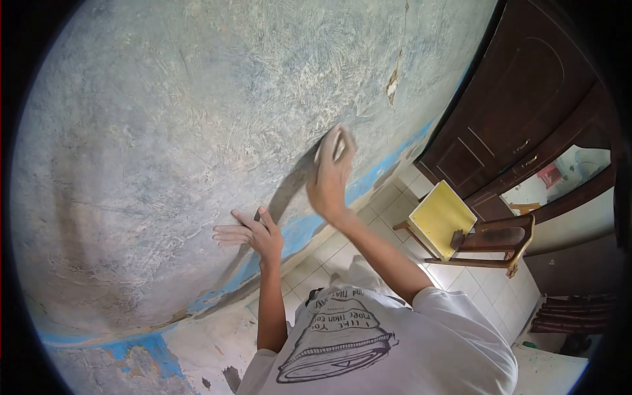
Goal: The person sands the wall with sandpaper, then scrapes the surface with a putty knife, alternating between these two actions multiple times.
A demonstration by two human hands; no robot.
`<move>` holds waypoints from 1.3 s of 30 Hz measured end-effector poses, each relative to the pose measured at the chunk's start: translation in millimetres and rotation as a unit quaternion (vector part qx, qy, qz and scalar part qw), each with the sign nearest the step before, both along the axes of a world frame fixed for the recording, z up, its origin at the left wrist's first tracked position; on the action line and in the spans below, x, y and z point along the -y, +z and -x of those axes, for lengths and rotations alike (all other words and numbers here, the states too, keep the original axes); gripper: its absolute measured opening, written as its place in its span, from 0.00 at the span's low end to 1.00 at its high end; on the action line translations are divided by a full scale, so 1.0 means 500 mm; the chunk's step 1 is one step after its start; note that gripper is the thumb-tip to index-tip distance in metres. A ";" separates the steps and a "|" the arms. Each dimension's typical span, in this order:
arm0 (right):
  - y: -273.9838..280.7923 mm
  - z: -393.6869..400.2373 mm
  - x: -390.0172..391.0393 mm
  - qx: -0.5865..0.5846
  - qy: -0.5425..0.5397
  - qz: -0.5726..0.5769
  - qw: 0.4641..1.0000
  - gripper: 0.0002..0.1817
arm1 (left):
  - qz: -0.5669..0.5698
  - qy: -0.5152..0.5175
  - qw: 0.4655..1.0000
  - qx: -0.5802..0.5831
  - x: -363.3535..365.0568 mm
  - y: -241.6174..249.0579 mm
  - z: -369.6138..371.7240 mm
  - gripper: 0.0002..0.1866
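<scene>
Right hand (331, 176) pressing small pale sanding pad (336, 146) against scraped grey-blue plaster wall (164, 131); left hand (253, 234) open, fingers flat on wall below.

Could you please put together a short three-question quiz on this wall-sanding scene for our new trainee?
1. True or false: the left hand rests flat on the wall.
2. What does the right hand press against the wall? A) a pale sanding pad B) a paint roller C) a hammer
3. What colour is the board leaning on the wooden chair?

Key: 1 true; 2 A; 3 yellow.
</scene>
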State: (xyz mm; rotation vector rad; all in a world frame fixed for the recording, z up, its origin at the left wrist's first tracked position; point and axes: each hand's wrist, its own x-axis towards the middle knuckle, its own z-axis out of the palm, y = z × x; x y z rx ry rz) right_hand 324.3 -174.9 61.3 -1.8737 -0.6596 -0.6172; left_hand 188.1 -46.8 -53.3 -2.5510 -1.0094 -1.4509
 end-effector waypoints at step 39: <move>0.000 0.042 0.008 0.042 -0.011 0.055 0.998 0.45 | -0.031 -0.011 0.999 -0.025 -0.003 -0.012 0.005 0.49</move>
